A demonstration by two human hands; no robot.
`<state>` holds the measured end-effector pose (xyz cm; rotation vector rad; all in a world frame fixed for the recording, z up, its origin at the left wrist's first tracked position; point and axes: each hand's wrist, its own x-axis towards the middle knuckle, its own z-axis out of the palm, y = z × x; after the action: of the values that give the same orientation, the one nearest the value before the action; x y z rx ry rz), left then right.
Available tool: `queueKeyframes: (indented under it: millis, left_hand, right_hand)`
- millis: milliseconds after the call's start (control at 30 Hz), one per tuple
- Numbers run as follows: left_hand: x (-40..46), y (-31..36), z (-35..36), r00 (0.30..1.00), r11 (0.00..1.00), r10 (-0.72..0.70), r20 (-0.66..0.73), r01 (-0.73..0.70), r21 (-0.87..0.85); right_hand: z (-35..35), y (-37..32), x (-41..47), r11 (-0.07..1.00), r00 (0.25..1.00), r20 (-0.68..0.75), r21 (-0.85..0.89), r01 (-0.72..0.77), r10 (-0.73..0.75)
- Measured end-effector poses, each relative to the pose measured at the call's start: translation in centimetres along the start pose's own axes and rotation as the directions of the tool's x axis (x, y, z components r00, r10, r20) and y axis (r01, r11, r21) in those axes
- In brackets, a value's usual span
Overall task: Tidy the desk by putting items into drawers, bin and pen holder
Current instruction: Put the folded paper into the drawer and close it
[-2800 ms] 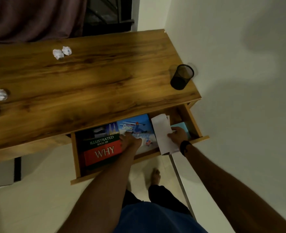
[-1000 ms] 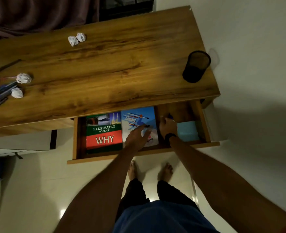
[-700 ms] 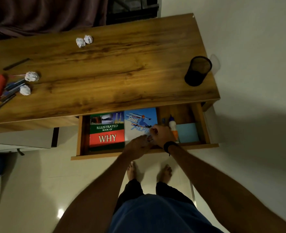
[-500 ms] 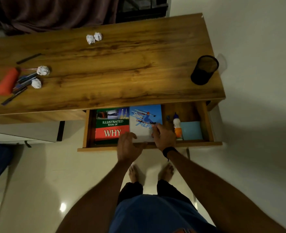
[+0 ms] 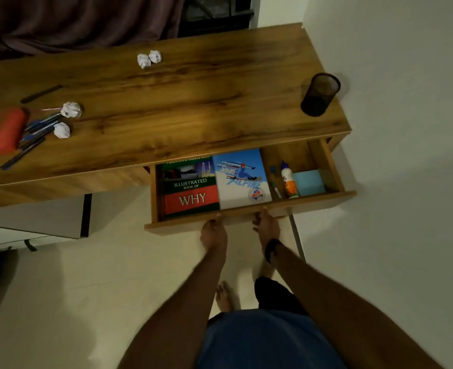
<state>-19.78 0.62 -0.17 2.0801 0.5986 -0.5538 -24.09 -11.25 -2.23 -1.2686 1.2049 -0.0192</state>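
Drawer (image 5: pixel 249 217) pulled out, books and glue inside, left hand (image 5: pixel 213 233) and right hand (image 5: pixel 266 227) grips clasping its front

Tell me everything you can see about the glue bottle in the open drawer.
The glue bottle is small, white and looks plastic, with a dark blue pointed cap and an orange label at its base. It lies flat in the drawer, cap toward the back, beside a light blue notepad. Neither hand touches it.
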Motion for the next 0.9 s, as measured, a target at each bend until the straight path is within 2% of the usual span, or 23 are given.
queueKeyframes:
  millis: [67, 167, 267, 333, 400, 500, 800, 900]
  left_hand:
    - [1.1, 0.1, 0.2, 0.992, 0.962, -0.118, 0.054, 0.127, -0.243]
    - [1.7, 1.5, -0.9, 0.968, 0.817, -0.155, 0.195, 0.237, -0.526]
    - [2.7, 3.4, -1.9, 0.932, 0.662, -0.098, 0.349, 0.323, -0.677]
    - [3.5, 4.8, -2.2, 0.925, 0.578, -0.044, 0.378, 0.333, -0.745]
    - [4.2, 6.3, -2.2, 0.922, 0.546, -0.017, 0.387, 0.333, -0.769]
    - [5.8, 8.5, -1.9, 0.911, 0.558, 0.019, 0.412, 0.332, -0.76]
    - [10.6, 16.2, -1.5, 0.931, 0.514, 0.039, 0.362, 0.292, -0.807]
    - [11.1, 16.7, -1.3, 0.94, 0.545, 0.02, 0.341, 0.275, -0.792]
  right_hand:
    - [0.7, -1.9, -0.4, 0.974, 0.993, 0.082, 0.205, -0.096, 0.081]
    - [1.0, -3.9, -0.1, 0.928, 0.98, 0.149, 0.33, -0.173, 0.13]
    - [1.6, -5.6, 0.9, 0.912, 0.979, 0.177, 0.376, -0.165, 0.104]
    - [2.4, -7.3, 1.3, 0.908, 0.977, 0.195, 0.389, -0.156, 0.084]
    - [3.3, -9.3, 1.8, 0.904, 0.977, 0.206, 0.402, -0.143, 0.063]
    - [4.4, -11.9, 3.5, 0.913, 0.973, 0.225, 0.386, -0.13, 0.044]
    - [6.8, -19.2, 7.7, 0.927, 0.939, 0.343, 0.34, -0.156, 0.032]
    - [7.4, -19.7, 8.0, 0.935, 0.935, 0.35, 0.31, -0.174, 0.058]
